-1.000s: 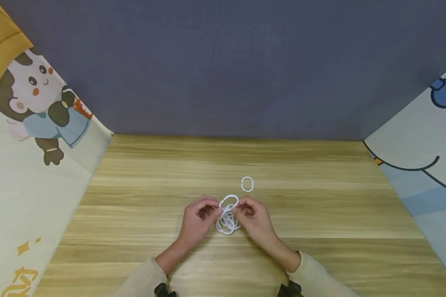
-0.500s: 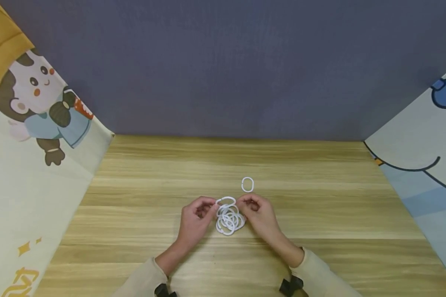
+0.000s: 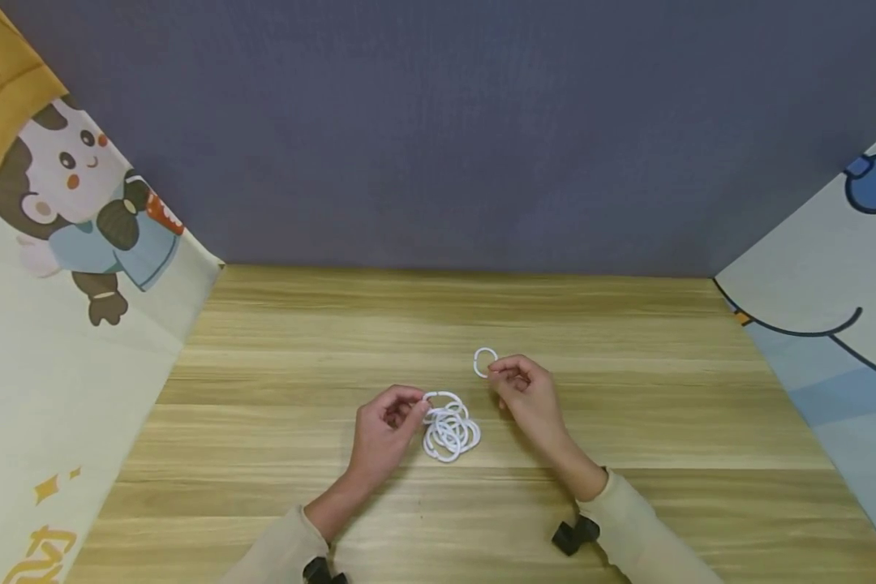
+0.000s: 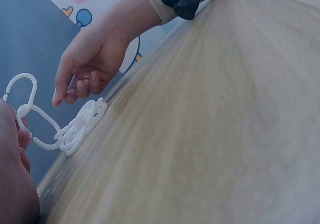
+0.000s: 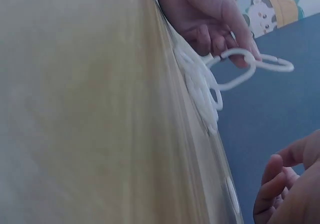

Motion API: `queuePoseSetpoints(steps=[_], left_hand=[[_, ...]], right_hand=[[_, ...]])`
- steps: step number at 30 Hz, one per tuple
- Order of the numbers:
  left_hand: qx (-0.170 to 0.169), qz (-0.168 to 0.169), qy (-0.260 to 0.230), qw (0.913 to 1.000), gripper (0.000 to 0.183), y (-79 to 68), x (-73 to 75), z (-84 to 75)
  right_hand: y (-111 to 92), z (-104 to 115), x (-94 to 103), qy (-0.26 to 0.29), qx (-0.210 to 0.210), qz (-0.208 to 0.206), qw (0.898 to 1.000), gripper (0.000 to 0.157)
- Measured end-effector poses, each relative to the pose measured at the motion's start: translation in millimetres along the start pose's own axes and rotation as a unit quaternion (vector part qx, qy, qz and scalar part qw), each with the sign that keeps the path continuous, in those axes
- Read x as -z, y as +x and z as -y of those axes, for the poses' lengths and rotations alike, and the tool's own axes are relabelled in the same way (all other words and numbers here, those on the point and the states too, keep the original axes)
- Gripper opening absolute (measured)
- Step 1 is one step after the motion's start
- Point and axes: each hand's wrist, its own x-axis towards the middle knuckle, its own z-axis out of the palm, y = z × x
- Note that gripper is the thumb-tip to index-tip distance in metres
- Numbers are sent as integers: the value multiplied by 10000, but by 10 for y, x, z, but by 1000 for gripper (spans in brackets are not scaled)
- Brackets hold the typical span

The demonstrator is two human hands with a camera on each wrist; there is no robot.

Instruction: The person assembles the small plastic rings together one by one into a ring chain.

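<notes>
My left hand (image 3: pixel 385 430) pinches the end of a chain of white oval plastic rings, each with a small gap. The pinched ring (image 4: pixel 35 90) is raised and hooked through another, as the left wrist view shows. The other linked rings (image 3: pixel 453 438) lie heaped on the table beside that hand. My right hand (image 3: pixel 531 397) is over the table near a single loose ring (image 3: pixel 477 362), its fingertips covering part of it in the head view. In the right wrist view the loose ring (image 5: pixel 233 196) lies flat, apart from the loosely curled right fingers (image 5: pixel 270 189), which hold nothing.
The wooden table (image 3: pixel 299 341) reaches back to a dark blue-grey panel (image 3: pixel 467 138). Light panels with cartoon prints (image 3: pixel 73 203) stand along the left and right sides. A black strap piece (image 3: pixel 575 535) sits at the right wrist.
My right hand has let go of the chain and moved up and right to the loose ring. The left hand stays at the chain; its raised end ring has tipped lower.
</notes>
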Motion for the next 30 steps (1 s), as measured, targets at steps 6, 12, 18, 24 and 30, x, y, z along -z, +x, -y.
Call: queuePoseSetpoints(steps=[6,12,18,24,30], left_hand=[[47,-22,-17,10000,7,6,-1,-3],[98,-21,-16,9999,8,3,-5,-30],[85,-16,26,10000,8,4,-11,-25],[45,-7,7,10000,7,5,-9,-15],[-44,27,6,10000,7,6,-10,-1]], right_hand=[[135,-30,54,-214,39,-220,9995,14],[255,-114,86,-396,-8,-363,9986,14],[374,-202,132,-835,215,-310,9958,11],[475,-259,170,-1410,522,-240,9883,13],[531,-289,176,-1892,522,-198,9803,16]])
